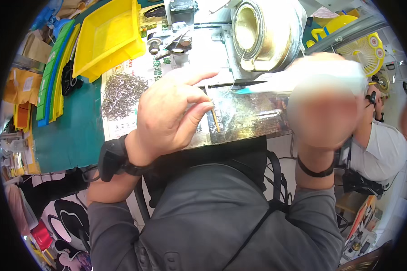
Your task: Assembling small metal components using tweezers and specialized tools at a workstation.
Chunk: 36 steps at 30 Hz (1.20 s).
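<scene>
My left hand (169,110) reaches over the front of the worktop, thumb and middle finger pinched together and the index finger stretched out above them. A thin light-brown stick (215,118) slants past those fingertips; whether they hold it or something tiny is unclear. Beside this hand, to its left, lies a loose heap of small silvery metal pieces (124,95) on printed paper. My right hand (328,108) is badly blurred at the right, so its fingers cannot be read. Between the hands stretches a slim, dark, pointed tool (239,84), with a teal smear near it.
A yellow plastic bin (108,38) stands at the back left, near stacked green, blue and yellow trays (54,72). A round, cream-coloured machine part (267,36) and small metal fittings (172,43) fill the back. Another person in a white sleeve (384,144) sits at the right.
</scene>
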Tool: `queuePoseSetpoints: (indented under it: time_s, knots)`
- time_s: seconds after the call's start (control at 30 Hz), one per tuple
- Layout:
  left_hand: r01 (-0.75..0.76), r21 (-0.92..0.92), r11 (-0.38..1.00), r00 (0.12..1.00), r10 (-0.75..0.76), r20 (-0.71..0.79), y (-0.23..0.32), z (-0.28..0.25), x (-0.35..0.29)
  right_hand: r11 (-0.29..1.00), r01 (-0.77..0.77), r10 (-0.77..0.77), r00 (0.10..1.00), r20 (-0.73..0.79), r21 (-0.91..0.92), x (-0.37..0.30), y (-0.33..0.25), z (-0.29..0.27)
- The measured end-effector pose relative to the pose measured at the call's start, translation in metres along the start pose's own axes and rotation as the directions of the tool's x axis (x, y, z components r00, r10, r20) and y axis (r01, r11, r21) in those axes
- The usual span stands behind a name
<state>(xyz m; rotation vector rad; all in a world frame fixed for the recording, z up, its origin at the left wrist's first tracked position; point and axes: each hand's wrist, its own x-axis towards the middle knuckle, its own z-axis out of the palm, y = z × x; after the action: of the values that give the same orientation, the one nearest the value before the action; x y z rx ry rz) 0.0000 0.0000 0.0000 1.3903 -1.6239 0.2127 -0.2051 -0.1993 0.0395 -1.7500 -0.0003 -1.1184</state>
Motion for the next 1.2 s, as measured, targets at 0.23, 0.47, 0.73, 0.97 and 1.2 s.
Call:
queuePoseSetpoints:
  time_s: [0.23,0.47,0.73,0.97,1.2]
  knots:
    - [-0.036,-0.03,0.999,0.999,0.036,0.014,0.001,0.005,0.006,0.997,0.067,-0.052,0.963,-0.265,0.048,-0.01,-0.018,-0.121]
    - [0.132,0.011,0.991,0.989,-0.132,0.061,0.01,0.002,-0.007,0.949,-0.111,-0.092,0.798,-0.595,-0.296,0.048,-0.013,-0.262]
    - [0.086,0.059,0.995,0.994,-0.09,0.064,0.003,0.009,0.003,0.718,-0.258,-0.157,0.845,-0.512,-0.646,0.1,-0.003,-0.293]
    - [0.038,0.075,0.996,0.999,-0.041,0.029,-0.005,-0.002,-0.017,0.838,-0.309,0.083,0.887,-0.455,-0.45,0.088,-0.008,-0.226]
    - [-0.03,-0.042,0.999,0.994,0.026,-0.106,-0.004,0.023,-0.004,0.644,-0.013,0.432,0.831,0.349,-0.765,-0.057,0.039,-0.096]
